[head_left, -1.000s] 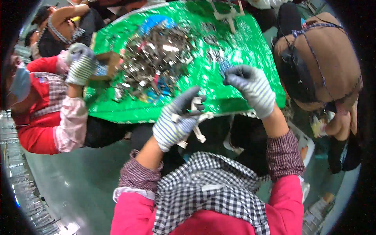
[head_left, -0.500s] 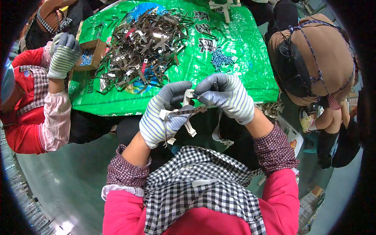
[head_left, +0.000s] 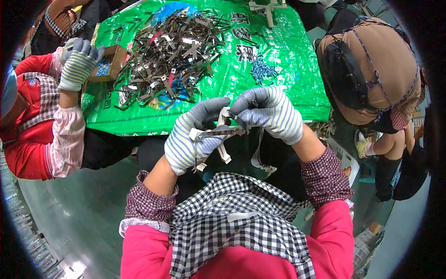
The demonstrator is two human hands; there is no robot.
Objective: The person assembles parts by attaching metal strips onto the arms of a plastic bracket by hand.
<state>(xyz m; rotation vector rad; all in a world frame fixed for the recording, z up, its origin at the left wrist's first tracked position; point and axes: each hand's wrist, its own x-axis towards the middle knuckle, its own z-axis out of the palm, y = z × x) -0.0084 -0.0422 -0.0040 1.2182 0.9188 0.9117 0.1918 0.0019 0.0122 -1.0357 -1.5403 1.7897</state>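
Observation:
In front of the table edge, my left hand (head_left: 190, 137), in a striped grey-palmed glove, grips a white cross-shaped plastic frame (head_left: 224, 152). A thin metal strip (head_left: 216, 133) lies along one of its arms. My right hand (head_left: 273, 113), gloved the same way, pinches a dark metal strip (head_left: 241, 123) at the frame's upper arm end. The fingertips hide just how the strip meets the frame. Below my right hand hangs another bent strip (head_left: 256, 157) with a whitish end piece.
A big heap of metal strips (head_left: 179, 51) covers the green sheet (head_left: 288, 46). Small blue screws (head_left: 264, 70) lie to its right. A cardboard box (head_left: 114, 65) of blue pieces stands left, near a co-worker's gloved hand (head_left: 80, 67). Another white cross frame (head_left: 269, 16) is at the back.
My right fingers have turned slightly, and the dark strip in them now angles downward. My left hand and the frame have barely shifted. The co-worker's fingers at left have spread a little.

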